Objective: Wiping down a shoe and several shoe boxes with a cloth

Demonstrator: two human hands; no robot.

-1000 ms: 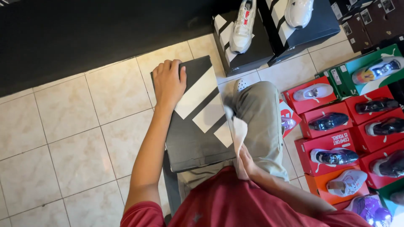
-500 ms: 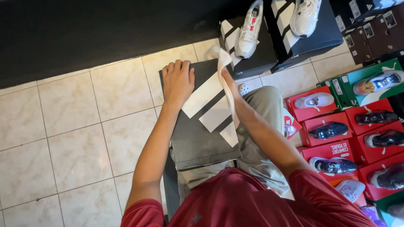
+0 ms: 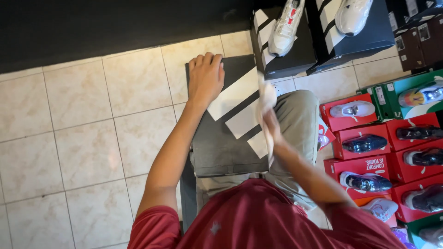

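Beige floor tiles point(image 3: 78, 138) under us, dark wall band along the far edge, and we're seated with a dark shoe box point(image 3: 221, 138) resting across our lap. Nearest in, red shirt point(image 3: 258, 216), then both forearms reaching out over the box. Right hand point(image 3: 272, 127) sits at the box's right edge, fingers closed around a wad of white paper or cloth point(image 3: 266, 97); it's motion-blurred, so we can't tell which it is or how firmly it's held. Left hand point(image 3: 206, 78) lies flat and open on the far left corner of the lid, palm down, pressing, not gripping anything. The box has white diagonal stripes on the lid and hangs past our knee on the left side. Risks as we judge them: the box is only balanced on the thigh and pinned by one flat palm, so a hard swipe with the right hand could slide or tip it off toward the tiles. A loose hold on the white wad could let it drop between leg and box. To our right, rows of open red boxes point(image 3: 369, 138) with shoes laid in them sit just beside our knee point(image 3: 300, 110); a leg shift or elbow swing could knock one askew. Farther out, two dark boxes point(image 3: 295, 50) carry white sneakers point(image 3: 286, 23) on top, near the lap box's far corner, and a push forward could bump them off.
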